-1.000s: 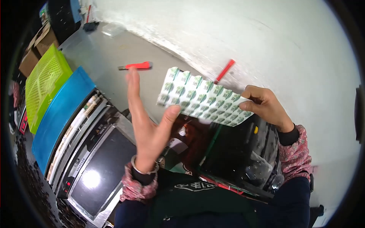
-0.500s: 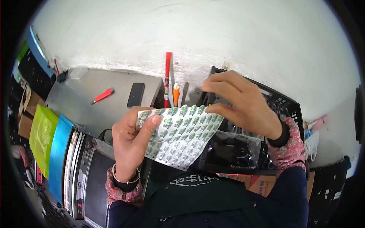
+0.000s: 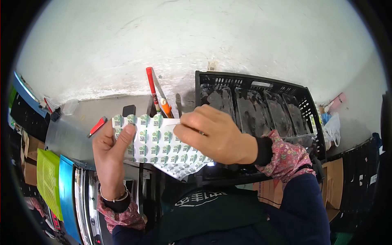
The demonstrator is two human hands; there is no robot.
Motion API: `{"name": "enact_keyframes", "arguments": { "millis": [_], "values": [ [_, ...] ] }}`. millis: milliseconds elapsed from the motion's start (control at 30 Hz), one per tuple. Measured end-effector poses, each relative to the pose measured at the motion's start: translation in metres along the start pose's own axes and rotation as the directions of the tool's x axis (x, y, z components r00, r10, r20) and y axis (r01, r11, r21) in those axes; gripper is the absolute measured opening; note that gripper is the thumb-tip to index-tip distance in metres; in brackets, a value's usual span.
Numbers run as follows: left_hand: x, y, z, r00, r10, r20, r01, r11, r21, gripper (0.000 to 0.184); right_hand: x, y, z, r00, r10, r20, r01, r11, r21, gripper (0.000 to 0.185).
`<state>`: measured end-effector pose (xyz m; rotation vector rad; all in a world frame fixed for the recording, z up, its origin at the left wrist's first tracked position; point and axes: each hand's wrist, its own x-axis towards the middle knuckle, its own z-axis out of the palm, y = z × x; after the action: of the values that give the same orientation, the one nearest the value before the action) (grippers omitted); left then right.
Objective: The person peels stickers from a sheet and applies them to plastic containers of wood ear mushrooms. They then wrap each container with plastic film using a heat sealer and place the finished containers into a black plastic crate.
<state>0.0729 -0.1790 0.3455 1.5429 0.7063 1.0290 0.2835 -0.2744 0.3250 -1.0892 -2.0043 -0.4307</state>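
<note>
My left hand [image 3: 110, 155] grips the left edge of a white sticker sheet [image 3: 149, 145], thumb on top and fingers behind. Rows of round green-and-white stickers with square codes cover the sheet, and its lower part folds away beneath. At the upper right edge of the sheet, my right hand [image 3: 222, 136] has its thumb and fingers closed in a pinch. Whether a single sticker is between those fingertips is hidden. Behind and below the right hand stands a black plastic crate [image 3: 253, 78] holding several dark, clear-wrapped packs [image 3: 251, 108].
A red utility knife [image 3: 97, 126] and a dark phone [image 3: 129, 110] lie on the grey surface at left. A red stick [image 3: 151, 83] and an orange pen-like tool [image 3: 165, 107] stand near the wall. Further left is a green basket [image 3: 49, 179]; a plastic bag [image 3: 332, 128] hangs at right.
My right hand has come down and left from above the crate, its spread fingers closing at the sheet's edge. The sheet appears flatter and further left. The view has shifted, showing more crate.
</note>
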Motion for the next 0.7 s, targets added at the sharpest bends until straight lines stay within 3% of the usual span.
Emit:
{"name": "enact_keyframes", "arguments": {
  "millis": [100,133,167,200,267,300,367,467,600,633,700],
  "values": [
    [0.013,-0.012,-0.020,0.998,-0.007,-0.065,0.006,1.000,-0.022,0.017,0.000,-0.005,0.001,0.970,0.205,0.131,-0.235,0.928,0.290,0.012],
    [0.015,-0.015,-0.028,0.995,-0.002,-0.095,-0.001,1.000,-0.025,0.017,0.002,0.000,-0.011,0.911,0.359,0.201,-0.411,0.787,0.460,0.008],
    [0.013,-0.014,-0.036,0.990,0.015,-0.139,-0.016,1.000,0.000,0.018,0.004,0.011,-0.024,0.824,0.484,0.296,-0.556,0.584,0.592,0.004],
    [0.012,-0.018,-0.046,0.984,0.033,-0.176,-0.035,0.999,-0.012,0.019,-0.002,0.029,-0.028,0.720,0.633,0.284,-0.651,0.474,0.593,0.002],
    [0.008,-0.034,-0.065,0.966,0.059,-0.252,-0.071,0.997,-0.039,0.019,-0.025,0.076,-0.030,0.363,0.871,0.331,-0.794,0.103,0.599,0.009],
    [0.006,-0.041,-0.076,0.972,0.046,-0.230,-0.062,0.996,-0.062,0.021,-0.038,0.095,-0.024,0.223,0.920,0.322,-0.827,0.004,0.563,0.013],
    [0.005,-0.054,-0.090,0.971,0.006,-0.238,-0.023,0.997,-0.067,0.021,-0.086,0.135,-0.002,0.089,0.944,0.318,-0.812,-0.116,0.573,0.017],
    [0.006,-0.062,-0.095,0.968,-0.035,-0.247,0.013,0.996,-0.093,0.021,-0.105,0.149,0.021,0.047,0.947,0.317,-0.782,-0.163,0.602,0.018],
    [0.009,-0.067,-0.113,0.979,-0.056,-0.197,0.019,0.983,-0.184,0.021,-0.112,0.165,0.044,0.036,0.976,0.215,-0.868,-0.076,0.491,0.021],
    [0.010,-0.067,-0.119,0.985,-0.052,-0.167,0.016,0.978,-0.210,0.021,-0.114,0.169,0.052,0.197,0.980,0.017,-0.973,0.193,0.130,0.025],
    [0.011,-0.065,-0.136,0.993,-0.020,-0.115,-0.008,0.972,-0.234,0.021,-0.115,0.167,0.051,0.207,0.978,0.009,-0.928,0.199,-0.314,0.026]
  ]
}}
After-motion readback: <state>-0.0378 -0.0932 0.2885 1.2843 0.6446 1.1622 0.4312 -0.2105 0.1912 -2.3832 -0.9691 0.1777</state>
